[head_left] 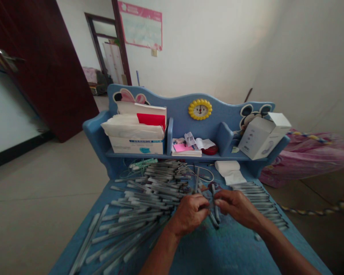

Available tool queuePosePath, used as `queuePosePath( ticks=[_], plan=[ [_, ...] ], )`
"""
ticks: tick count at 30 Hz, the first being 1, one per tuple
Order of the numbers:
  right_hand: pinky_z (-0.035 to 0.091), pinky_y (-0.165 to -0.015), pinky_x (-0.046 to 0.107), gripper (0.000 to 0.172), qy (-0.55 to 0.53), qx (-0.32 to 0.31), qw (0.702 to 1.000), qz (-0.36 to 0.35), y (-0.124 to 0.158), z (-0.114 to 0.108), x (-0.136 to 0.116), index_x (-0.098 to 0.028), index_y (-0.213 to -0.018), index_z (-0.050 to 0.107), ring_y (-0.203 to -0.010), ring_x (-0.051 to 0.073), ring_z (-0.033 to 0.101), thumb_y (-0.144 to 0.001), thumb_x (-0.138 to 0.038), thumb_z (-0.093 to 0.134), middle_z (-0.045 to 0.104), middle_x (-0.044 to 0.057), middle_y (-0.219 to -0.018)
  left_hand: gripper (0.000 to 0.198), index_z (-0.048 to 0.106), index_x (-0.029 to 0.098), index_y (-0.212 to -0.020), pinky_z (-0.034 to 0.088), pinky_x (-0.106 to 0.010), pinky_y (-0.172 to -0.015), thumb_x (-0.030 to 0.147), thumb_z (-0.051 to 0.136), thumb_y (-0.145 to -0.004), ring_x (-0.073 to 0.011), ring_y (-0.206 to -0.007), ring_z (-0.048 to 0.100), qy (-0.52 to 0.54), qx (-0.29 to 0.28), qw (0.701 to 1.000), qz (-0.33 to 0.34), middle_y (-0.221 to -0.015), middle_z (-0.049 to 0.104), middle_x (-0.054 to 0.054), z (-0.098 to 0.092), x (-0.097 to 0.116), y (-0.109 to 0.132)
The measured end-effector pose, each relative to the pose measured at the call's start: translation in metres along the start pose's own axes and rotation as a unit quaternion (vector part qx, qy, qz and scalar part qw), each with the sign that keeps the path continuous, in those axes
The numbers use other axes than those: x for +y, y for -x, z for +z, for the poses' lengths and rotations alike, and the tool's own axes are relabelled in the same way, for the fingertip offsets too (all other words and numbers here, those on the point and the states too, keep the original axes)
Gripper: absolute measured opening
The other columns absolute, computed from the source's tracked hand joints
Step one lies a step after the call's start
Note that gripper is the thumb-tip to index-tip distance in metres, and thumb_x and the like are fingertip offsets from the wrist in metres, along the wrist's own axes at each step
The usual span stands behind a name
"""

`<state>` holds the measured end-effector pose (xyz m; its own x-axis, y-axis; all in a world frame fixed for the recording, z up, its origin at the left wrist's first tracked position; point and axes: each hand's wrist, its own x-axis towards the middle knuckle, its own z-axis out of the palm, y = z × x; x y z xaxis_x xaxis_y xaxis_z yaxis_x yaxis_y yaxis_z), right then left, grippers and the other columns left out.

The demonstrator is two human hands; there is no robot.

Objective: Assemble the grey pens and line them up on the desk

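Observation:
My left hand [189, 214] and my right hand [237, 208] meet over the middle of a blue desk [212, 252]. Both are closed in a pinch on a few grey pens [215, 214] that stick out between them. A large loose heap of grey pens [149, 198] spreads to the left of my left hand. To the right of my right hand lies a neat row of pens [260, 202], side by side.
The desk's blue back shelf [189, 154] holds a box of white sheets [136, 133], pink notes [182, 147], a yellow clock [200, 109] and a tilted white carton [262, 135]. A tissue roll [227, 168] lies below. A dark door [51, 76] stands left; pink cloth [309, 156] right.

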<state>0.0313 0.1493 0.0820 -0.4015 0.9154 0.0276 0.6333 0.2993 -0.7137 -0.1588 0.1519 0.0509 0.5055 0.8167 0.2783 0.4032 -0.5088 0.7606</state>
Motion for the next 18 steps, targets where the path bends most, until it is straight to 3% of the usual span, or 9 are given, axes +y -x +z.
queuePosePath(
  ticks=[2, 7, 12, 18],
  plan=[
    [0.031, -0.048, 0.02, 0.015, 0.0, -0.003, 1.0, -0.01, 0.001, 0.0, 0.0, -0.017, -0.07, 0.058, -0.051, 0.009, 0.046, -0.08, -0.024, 0.051, 0.051, -0.004, -0.056, 0.011, 0.053, 0.016, -0.061, 0.032, -0.02, -0.058, 0.009, 0.055, -0.069, -0.0097, -0.063, 0.048, -0.007, -0.001, 1.0, 0.005, -0.062, 0.047, 0.004, 0.001, 0.0, 0.0],
    [0.031, -0.048, 0.021, 0.034, 0.013, 0.005, 1.0, -0.007, 0.001, 0.002, 0.001, -0.017, -0.056, 0.049, -0.049, 0.009, 0.043, -0.086, -0.032, 0.044, 0.047, -0.003, -0.05, 0.013, 0.051, 0.016, -0.059, 0.032, -0.02, -0.056, 0.009, 0.056, -0.069, -0.0096, -0.061, 0.047, -0.027, 0.01, 0.999, 0.014, -0.06, 0.047, 0.004, 0.003, 0.001, -0.001],
    [0.032, -0.049, 0.021, 0.026, 0.005, 0.023, 1.0, -0.001, 0.001, 0.005, 0.001, -0.017, -0.06, 0.052, -0.051, 0.01, 0.045, -0.083, -0.029, 0.047, 0.049, -0.003, -0.052, 0.011, 0.054, 0.017, -0.063, 0.033, -0.02, -0.056, 0.009, 0.056, -0.069, -0.0104, -0.062, 0.049, -0.053, 0.028, 0.998, 0.02, -0.062, 0.05, 0.003, 0.005, 0.001, 0.0],
    [0.035, -0.047, 0.021, 0.031, -0.055, 0.058, 0.996, 0.043, -0.002, 0.015, 0.002, -0.018, -0.057, 0.048, -0.047, 0.011, 0.048, -0.083, -0.035, 0.045, 0.052, -0.002, -0.048, 0.012, 0.054, 0.018, -0.068, 0.035, -0.022, -0.06, 0.008, 0.052, -0.073, -0.0123, -0.067, 0.052, -0.138, 0.07, 0.987, 0.045, -0.069, 0.055, 0.001, 0.011, -0.003, -0.001]
  ],
)
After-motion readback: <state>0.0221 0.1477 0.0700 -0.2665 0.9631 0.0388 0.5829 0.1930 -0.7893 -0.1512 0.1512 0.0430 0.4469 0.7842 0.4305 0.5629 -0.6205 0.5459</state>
